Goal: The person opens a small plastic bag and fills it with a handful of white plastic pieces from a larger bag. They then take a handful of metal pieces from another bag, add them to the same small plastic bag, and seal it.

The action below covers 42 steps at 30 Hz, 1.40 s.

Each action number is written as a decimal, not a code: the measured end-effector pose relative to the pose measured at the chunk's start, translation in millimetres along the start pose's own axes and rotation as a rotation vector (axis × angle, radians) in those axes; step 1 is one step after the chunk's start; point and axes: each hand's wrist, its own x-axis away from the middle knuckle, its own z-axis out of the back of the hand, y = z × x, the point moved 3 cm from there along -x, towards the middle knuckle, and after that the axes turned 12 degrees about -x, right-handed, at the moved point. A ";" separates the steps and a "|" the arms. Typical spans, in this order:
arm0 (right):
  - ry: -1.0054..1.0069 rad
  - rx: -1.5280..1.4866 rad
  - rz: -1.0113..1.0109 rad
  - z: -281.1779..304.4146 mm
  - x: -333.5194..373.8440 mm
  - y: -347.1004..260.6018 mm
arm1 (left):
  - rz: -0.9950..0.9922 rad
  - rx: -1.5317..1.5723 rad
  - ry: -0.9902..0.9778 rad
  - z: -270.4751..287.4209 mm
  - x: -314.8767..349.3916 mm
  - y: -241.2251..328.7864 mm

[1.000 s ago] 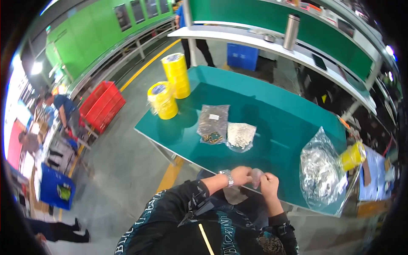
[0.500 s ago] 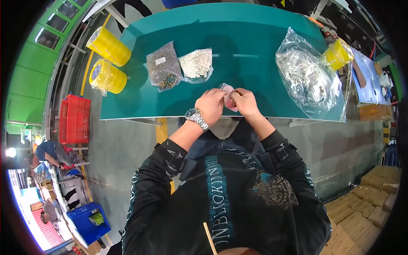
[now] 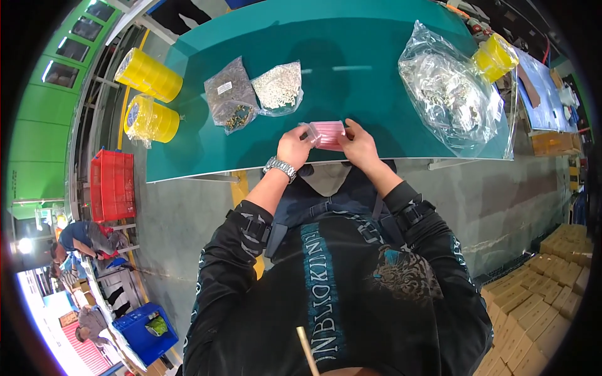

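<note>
Over the table's near edge I hold a flat, oblong pink packet [image 3: 328,135] with clear plastic at its left end. What the packet contains I cannot make out. My left hand [image 3: 295,148], with a metal watch on the wrist, is closed on the clear end. At the opposite end, my right hand [image 3: 360,145] grips the pink part between thumb and fingers. Beyond my left hand lie a clear bag of small white pieces [image 3: 276,86] and a greyish bag [image 3: 229,91] with small brass-coloured and dark pieces in its near end.
The green table [image 3: 351,94] spreads ahead of me. Yellow tape rolls [image 3: 149,75] stand at its left, with another wrapped stack [image 3: 152,121] nearer. A large clear bag of metallic-looking parts [image 3: 448,94] lies right, beside more yellow tape [image 3: 495,57]. A red crate [image 3: 113,185] stands off the left edge.
The pink packet, earlier bunched and mostly hidden between my hands, is now spread flat. My hands have moved apart, the left one leftward. The whole view has shifted slightly.
</note>
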 end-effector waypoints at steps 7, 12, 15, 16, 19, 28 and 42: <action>0.044 -0.521 -0.077 1.7 2.5 4.3 | 0.216 0.948 -0.156 -24.2 -0.3 -3.7; -0.048 -0.737 -0.123 9.5 5.7 6.1 | 0.255 0.936 -0.325 -24.0 2.6 -2.8; -0.043 -0.797 -0.102 12.6 8.5 3.6 | 0.296 0.917 -0.376 -20.3 6.5 1.8; -0.044 -0.826 -0.091 13.5 10.1 -0.7 | 0.299 0.915 -0.376 -19.7 7.1 0.8; -0.102 -0.852 -0.055 15.3 11.2 -11.9 | 0.313 0.870 -0.392 -18.3 7.4 -2.7; -0.035 -0.839 -0.102 24.9 2.4 -9.9 | 0.320 0.923 -0.429 -18.0 13.0 1.7; 0.074 -0.935 -0.298 16.0 10.1 -3.9 | 0.273 0.777 -0.446 -1.8 17.8 10.8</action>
